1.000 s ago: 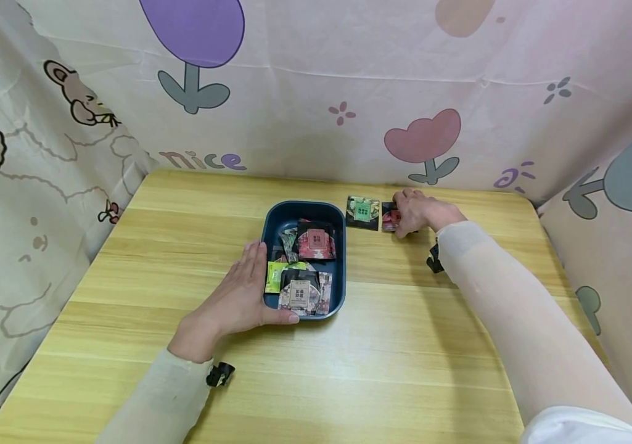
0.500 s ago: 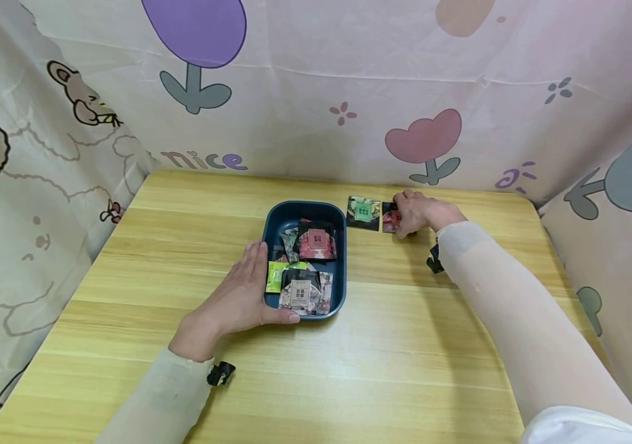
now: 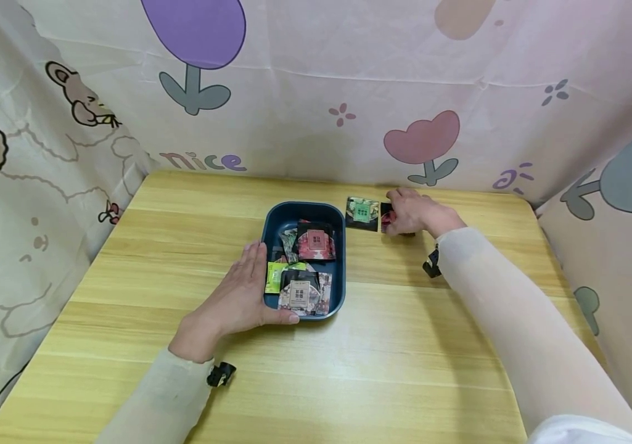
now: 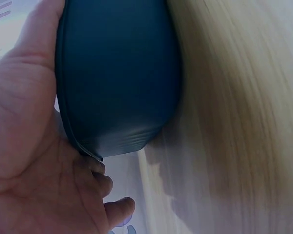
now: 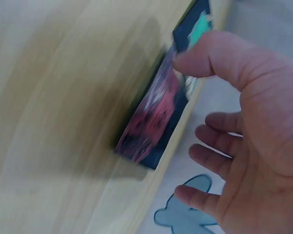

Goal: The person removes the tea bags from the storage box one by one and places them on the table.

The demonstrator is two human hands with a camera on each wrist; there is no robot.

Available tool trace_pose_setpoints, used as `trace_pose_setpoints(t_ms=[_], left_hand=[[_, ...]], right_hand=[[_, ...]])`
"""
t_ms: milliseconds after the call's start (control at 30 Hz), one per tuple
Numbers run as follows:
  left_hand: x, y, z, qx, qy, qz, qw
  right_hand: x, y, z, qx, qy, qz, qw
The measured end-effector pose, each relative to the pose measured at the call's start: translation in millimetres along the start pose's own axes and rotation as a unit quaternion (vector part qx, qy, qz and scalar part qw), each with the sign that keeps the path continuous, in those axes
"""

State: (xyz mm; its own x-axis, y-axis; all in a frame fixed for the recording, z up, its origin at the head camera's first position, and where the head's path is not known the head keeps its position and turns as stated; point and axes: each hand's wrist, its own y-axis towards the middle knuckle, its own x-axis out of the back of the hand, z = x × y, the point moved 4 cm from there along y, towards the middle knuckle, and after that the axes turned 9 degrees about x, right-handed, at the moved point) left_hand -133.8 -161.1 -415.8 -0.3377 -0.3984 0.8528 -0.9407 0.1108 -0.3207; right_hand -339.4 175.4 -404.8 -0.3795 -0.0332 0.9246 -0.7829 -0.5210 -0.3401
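Two packets (image 5: 154,112) are outside one blue tray (image 3: 305,211).

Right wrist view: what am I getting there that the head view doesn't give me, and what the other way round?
Only the right wrist view shows the palm side of the right hand and most of the face of the outer red packet.

Only the head view shows the left hand against the blue tray, and the packets inside.

Both show the right hand at the outer red packet, the green packet, the table and the patterned cloth.
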Motion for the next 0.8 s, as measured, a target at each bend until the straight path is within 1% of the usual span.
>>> trace_pose_setpoints(t_ms=[133, 200, 300, 467, 567, 633, 700, 800], left_hand=[[0.5, -0.5, -0.7, 0.002, 0.000, -0.002, 1.0000], [0.5, -0.7, -0.5, 0.003, 0.001, -0.003, 1.0000], [0.1, -1.0, -0.1, 0.003, 0.003, -0.005, 1.0000], [0.5, -0.9, -0.3, -0.005, 0.009, -0.009, 0.9999], [0.9, -0.7, -0.4, -0.007, 0.009, -0.010, 0.9999], [0.8, -0.5, -0.3, -0.008, 0.009, -0.009, 0.9999], [0.7, -0.4, -0.5, -0.009, 0.009, -0.008, 0.9999], [0.6, -0.3, -1.0, -0.011, 0.012, -0.006, 0.9998]], right_hand=[[5, -1.5, 14, 0.019, -0.006, -0.064, 0.9977], [9, -3.3, 25, 0.034, -0.009, -0.100, 0.9944], [13, -6.1, 44, 0.051, -0.015, -0.142, 0.9884], [19, -11.0, 78, 0.071, 0.014, -0.196, 0.9780], [20, -12.7, 102, 0.097, 0.043, -0.205, 0.9729], [20, -12.6, 118, 0.117, 0.048, -0.200, 0.9716], [19, -11.2, 133, 0.135, 0.044, -0.183, 0.9727], [12, -7.4, 150, 0.153, 0.022, -0.149, 0.9767]])
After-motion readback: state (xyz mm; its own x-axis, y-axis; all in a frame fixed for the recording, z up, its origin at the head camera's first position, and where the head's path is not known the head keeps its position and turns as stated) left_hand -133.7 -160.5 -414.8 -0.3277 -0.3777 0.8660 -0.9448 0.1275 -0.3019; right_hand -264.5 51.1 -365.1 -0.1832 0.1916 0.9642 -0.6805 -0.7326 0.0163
